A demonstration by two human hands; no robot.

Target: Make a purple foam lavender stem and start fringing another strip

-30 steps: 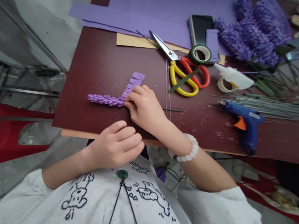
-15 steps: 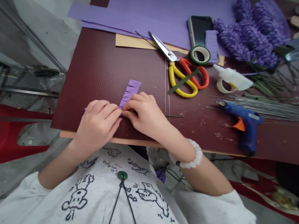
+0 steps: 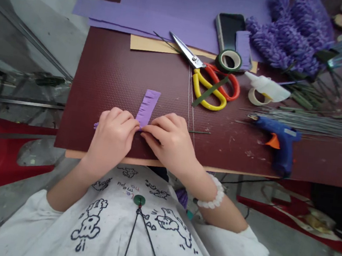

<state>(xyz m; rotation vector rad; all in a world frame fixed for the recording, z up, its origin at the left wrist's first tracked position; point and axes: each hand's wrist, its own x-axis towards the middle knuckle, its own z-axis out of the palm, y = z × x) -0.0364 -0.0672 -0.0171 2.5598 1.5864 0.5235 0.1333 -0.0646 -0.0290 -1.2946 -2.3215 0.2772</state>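
Observation:
A short strip of fringed purple paper point(image 3: 147, 107) slants up from between my fingertips, its left edge cut into slits. My left hand point(image 3: 113, 137) is closed, pinching near the strip's lower end; a small purple fringed tip point(image 3: 96, 125) sticks out on its far left side. My right hand point(image 3: 170, 142) also pinches the lower end of the strip, thumb and forefinger together, just right of the left fingertips. What lies inside the left hand's grip is mostly hidden.
Scissors point(image 3: 209, 87), green tape point(image 3: 229, 61), a phone point(image 3: 229, 33) and a glue bottle point(image 3: 267, 88) lie beyond my hands. A blue glue gun point(image 3: 279, 142) and thin wires point(image 3: 316, 124) are at right. Purple paper sheets point(image 3: 180, 7) and purple flowers point(image 3: 290, 34) lie at the back.
My right hand has shifted slightly down and right along the paper strip, to its lower end, uncovering more of it. The left hand stays nearly in place, still pinching.

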